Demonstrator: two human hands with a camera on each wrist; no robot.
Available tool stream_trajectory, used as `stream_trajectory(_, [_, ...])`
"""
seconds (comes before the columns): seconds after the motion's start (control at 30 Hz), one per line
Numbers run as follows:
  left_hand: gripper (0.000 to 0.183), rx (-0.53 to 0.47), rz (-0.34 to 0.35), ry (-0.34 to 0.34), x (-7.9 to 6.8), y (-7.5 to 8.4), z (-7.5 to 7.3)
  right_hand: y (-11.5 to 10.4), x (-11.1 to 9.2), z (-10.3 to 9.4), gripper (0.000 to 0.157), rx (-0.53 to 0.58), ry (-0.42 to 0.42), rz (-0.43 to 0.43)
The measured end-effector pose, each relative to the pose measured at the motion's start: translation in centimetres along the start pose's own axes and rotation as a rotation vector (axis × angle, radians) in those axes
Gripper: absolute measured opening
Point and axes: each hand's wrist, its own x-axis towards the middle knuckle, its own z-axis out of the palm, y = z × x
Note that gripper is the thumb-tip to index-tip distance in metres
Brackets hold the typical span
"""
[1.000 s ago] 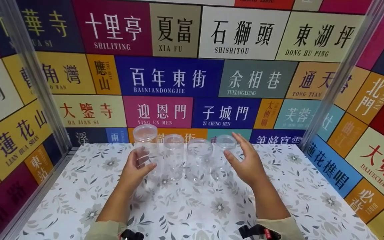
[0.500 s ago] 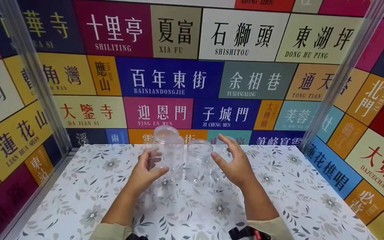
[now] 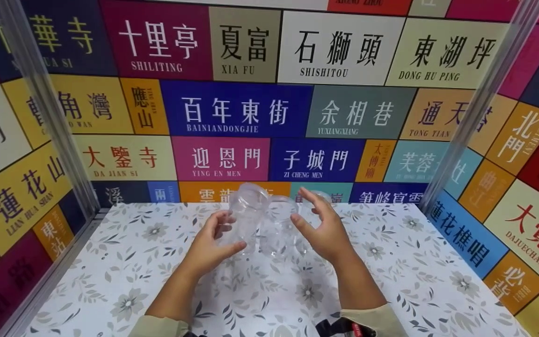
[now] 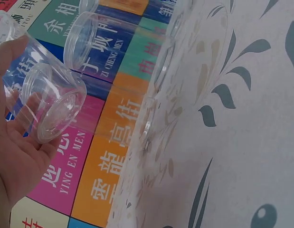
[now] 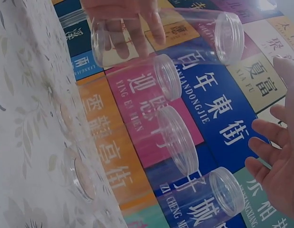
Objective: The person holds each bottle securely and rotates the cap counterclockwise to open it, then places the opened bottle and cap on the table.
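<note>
My left hand (image 3: 215, 248) grips a tall clear plastic jar (image 3: 251, 199), its thumb in front and the other fingers behind. In the right wrist view this jar (image 5: 189, 40) is raised above the tops of its neighbours, and in the head view it leans. Behind it, mostly hidden in the head view, stands a narrower clear jar, whose lid (image 5: 168, 77) shows in the right wrist view. A wide clear jar (image 3: 281, 224) stands to the right. My right hand (image 3: 323, 234) has its fingers spread, holds nothing, and partly covers another clear jar (image 3: 324, 198).
A white tabletop (image 3: 269, 299) with a grey leaf and flower print lies under the jars. Walls of coloured lettered panels (image 3: 236, 110) stand behind and at both sides, with clear posts (image 3: 477, 103) at the corners.
The tall jar, gripped by my left hand, has moved right from the row's left end, and now leans in front of the narrower jar. My right hand has shifted left.
</note>
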Motion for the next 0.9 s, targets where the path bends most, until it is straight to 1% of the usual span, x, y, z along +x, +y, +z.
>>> stream_trajectory(0.17, [0.084, 0.036, -0.023, -0.012, -0.2, 0.2, 0.4, -0.6, -0.1, 0.6, 0.066, 0.003, -0.009, -0.009])
stream_trajectory(0.43, [0.082, 0.080, -0.039, -0.016, -0.4, 0.0, 0.7, -1.1, -0.1, 1.6, 0.066, 0.018, -0.025, -0.019])
stream_trajectory(0.6, [0.082, 0.118, -0.003, -0.030, -0.3, 0.2, 1.0, -1.3, -0.3, 1.7, 0.065, 0.022, -0.038, -0.017])
stream_trajectory(0.73, [0.083, 0.165, 0.025, -0.053, -0.3, 0.4, 1.1, -1.3, -0.5, 1.9, 0.065, 0.026, -0.051, 0.001])
stream_trajectory(0.9, [0.084, 0.200, 0.036, -0.072, -0.5, 0.5, 1.3, -1.1, -0.5, 2.2, 0.065, 0.023, -0.049, 0.001])
